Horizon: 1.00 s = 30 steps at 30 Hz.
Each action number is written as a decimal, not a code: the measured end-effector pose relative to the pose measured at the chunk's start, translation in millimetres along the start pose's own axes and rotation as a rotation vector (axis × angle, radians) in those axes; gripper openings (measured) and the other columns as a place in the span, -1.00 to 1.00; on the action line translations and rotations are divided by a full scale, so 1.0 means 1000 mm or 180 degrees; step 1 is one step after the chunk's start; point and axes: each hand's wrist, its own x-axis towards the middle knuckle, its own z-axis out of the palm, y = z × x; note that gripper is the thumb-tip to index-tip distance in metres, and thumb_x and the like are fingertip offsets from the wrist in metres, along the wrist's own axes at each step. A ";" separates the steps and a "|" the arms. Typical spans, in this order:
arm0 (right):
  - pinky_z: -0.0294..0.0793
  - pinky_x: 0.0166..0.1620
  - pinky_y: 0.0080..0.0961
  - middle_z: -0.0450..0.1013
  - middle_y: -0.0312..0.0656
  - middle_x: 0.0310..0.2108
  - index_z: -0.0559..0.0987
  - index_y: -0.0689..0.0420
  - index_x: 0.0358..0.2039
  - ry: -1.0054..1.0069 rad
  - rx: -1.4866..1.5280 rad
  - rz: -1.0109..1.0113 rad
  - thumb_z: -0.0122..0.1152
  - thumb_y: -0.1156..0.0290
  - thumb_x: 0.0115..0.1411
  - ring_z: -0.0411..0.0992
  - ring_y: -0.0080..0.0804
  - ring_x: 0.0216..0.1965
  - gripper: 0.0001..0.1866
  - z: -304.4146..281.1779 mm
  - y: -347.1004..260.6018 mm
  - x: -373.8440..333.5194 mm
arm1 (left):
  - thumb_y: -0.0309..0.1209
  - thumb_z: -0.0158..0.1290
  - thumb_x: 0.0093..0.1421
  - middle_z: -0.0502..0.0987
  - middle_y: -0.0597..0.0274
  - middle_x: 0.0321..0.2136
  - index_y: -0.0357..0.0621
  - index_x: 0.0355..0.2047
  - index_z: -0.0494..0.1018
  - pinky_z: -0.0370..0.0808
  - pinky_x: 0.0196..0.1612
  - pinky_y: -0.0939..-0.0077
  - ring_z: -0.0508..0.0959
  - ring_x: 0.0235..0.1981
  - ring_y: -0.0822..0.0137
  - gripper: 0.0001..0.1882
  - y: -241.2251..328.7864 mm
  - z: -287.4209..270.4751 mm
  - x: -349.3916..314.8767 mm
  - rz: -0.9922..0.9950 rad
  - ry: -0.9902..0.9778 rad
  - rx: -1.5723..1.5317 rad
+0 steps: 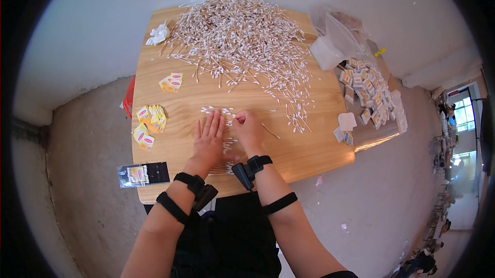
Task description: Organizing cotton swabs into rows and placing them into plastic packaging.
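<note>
My left hand (208, 139) lies flat, fingers stretched, over cotton swabs (217, 109) set side by side in short groups in front of me. Just right of it, my right hand (249, 129) is closed in a pinch at the end of a cotton swab; the fingers hide most of it. More grouped swabs (227, 145) show between the two hands and down toward the table's near edge. A single loose swab (270, 131) lies right of my right hand. A large heap of loose cotton swabs (237, 33) covers the far part of the table.
The wooden table (309, 149) holds yellow-and-white cards (150, 118) at the left and a crumpled white tissue (158, 34) at the far left. A swab pack (136, 175) overhangs the left edge. Many small filled packs (367, 90) lie in clear plastic at the right.
</note>
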 end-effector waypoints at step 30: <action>0.02 0.31 -0.39 0.18 -0.10 0.19 0.20 0.25 0.21 -0.0308 0.1600 -0.0551 -0.36 0.14 0.40 0.12 -0.32 0.25 -0.47 0.034 0.010 -0.008 | 0.19 0.32 -0.33 -0.16 -0.24 0.33 -0.37 0.31 -0.13 -0.13 0.35 0.02 -0.14 0.36 -0.18 0.38 -0.022 -0.002 -0.003 0.0141 0.0376 -0.1091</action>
